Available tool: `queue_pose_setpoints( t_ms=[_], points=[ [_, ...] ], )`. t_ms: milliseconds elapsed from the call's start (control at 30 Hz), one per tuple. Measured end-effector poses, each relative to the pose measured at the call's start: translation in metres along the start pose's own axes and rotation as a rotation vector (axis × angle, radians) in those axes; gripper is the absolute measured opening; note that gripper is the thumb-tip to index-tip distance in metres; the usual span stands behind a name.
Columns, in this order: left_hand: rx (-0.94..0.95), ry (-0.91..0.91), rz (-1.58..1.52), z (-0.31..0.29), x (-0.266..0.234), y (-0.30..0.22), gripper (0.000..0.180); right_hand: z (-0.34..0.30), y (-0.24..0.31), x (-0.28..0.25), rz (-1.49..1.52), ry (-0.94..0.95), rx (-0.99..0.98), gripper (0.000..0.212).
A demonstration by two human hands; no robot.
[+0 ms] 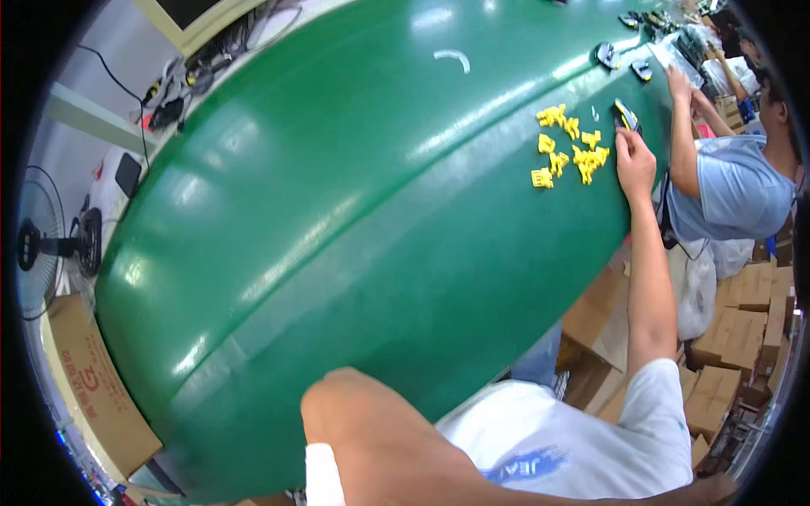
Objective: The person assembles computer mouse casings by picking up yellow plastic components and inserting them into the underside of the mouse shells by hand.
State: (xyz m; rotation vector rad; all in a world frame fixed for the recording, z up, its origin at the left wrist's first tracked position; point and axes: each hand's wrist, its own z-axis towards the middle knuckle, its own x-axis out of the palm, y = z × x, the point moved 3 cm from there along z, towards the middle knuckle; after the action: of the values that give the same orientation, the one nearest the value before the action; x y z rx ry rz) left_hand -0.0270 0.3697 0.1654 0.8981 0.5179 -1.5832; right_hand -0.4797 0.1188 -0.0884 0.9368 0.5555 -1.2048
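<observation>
My right hand (637, 167) reaches over the right edge of the green table (337, 211). Its fingers are closed on the near end of a small black-and-yellow part (625, 116), whose exact kind I cannot make out. Just left of that hand lies a loose group of small yellow plastic pieces (588, 162). My left arm (380, 430) is sharply bent, its elbow at the table's near edge. The forearm runs along the lower edge of the picture, toward the lower right. My left hand (715, 489) is only a dim, cut-off patch there; its fingers are hidden.
Beyond my right hand lie more black parts (607, 56), and a co-worker in a blue shirt (734, 185) handles a clear bag (675, 63). A curved white strip (454, 59) lies far back. Cardboard boxes (730, 337) stand right; a fan (38, 240) and carton (97, 388) stand left.
</observation>
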Motion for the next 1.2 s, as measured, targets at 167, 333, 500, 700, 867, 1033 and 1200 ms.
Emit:
queue_pose_setpoints(
  t_ms=[167,333,500,700,867,1033,1200],
  points=[
    [-0.003,-0.078,-0.06,0.004,0.01,-0.001,0.021,-0.001,0.009,0.0,0.061,0.048,0.076,0.026],
    [-0.085,-0.049,-0.144,0.003,0.0,-0.017,0.021,0.01,0.014,-0.006,0.094,0.002,0.03,0.028],
    [-0.14,-0.182,-0.112,0.008,0.022,-0.004,0.022,0.005,0.011,-0.003,0.086,-0.006,0.034,0.026],
    [-0.183,-0.235,-0.112,0.011,0.018,0.005,0.023,0.007,0.02,-0.005,0.049,0.033,0.066,0.027],
    [-0.195,-0.274,-0.14,0.016,0.008,0.003,0.024,0.006,0.016,-0.002,0.085,0.039,0.063,0.026],
    [-0.114,-0.32,-0.158,0.008,0.007,0.032,0.025,-0.002,0.015,-0.002,0.017,0.011,0.023,0.025],
    [-0.064,-0.318,-0.179,0.021,0.001,0.032,0.026,0.007,0.006,-0.002,0.046,0.062,0.105,0.026]
  ],
)
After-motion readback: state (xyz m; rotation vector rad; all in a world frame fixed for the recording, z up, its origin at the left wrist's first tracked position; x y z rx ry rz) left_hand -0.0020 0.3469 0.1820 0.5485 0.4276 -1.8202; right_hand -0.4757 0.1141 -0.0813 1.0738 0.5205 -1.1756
